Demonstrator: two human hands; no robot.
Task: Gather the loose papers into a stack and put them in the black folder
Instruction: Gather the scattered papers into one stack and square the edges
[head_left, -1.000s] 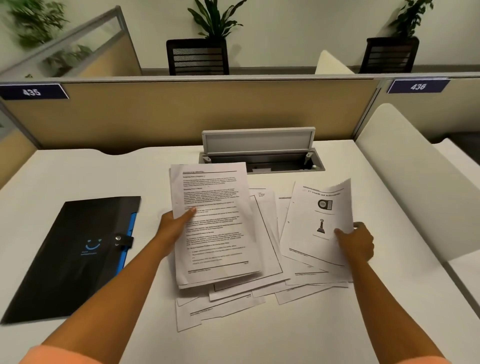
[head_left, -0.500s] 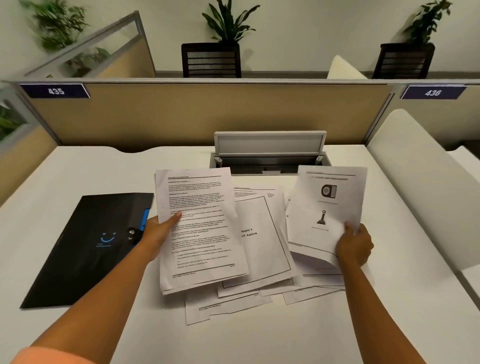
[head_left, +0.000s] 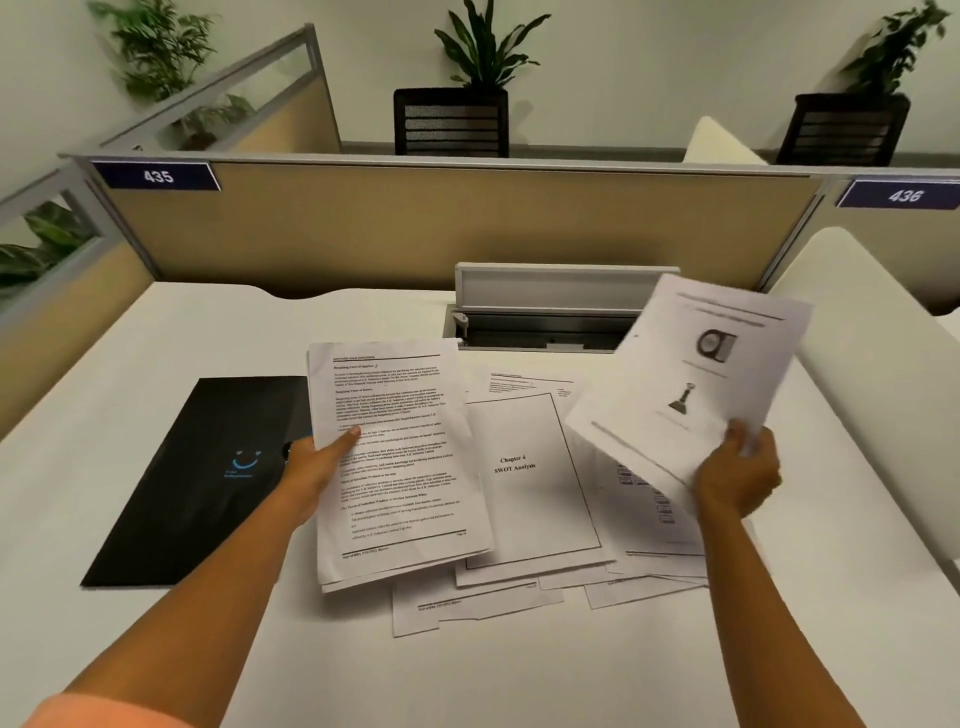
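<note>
My left hand (head_left: 317, 467) grips the left edge of a thin stack of text pages (head_left: 400, 467), held just above the desk. In my right hand (head_left: 737, 480) is a sheet with two pictures (head_left: 691, 374), lifted and tilted over the right side of the pile. Between them several loose papers (head_left: 530, 488) lie spread on the white desk (head_left: 519, 675), the top one reading "Chapter 4 SWOT Analysis". The black folder (head_left: 208, 478) lies closed and flat at the left, partly covered by the held stack and my left hand.
An open grey cable tray (head_left: 545, 312) sits at the back of the desk. A tan partition (head_left: 441, 223) closes off the far side, and a white curved divider (head_left: 872, 374) bounds the right. Plants and black chairs stand beyond.
My right hand has lifted the picture sheet up and to the right, off the pile. The left hand's stack has shifted slightly left, uncovering the "Chapter 4" page.
</note>
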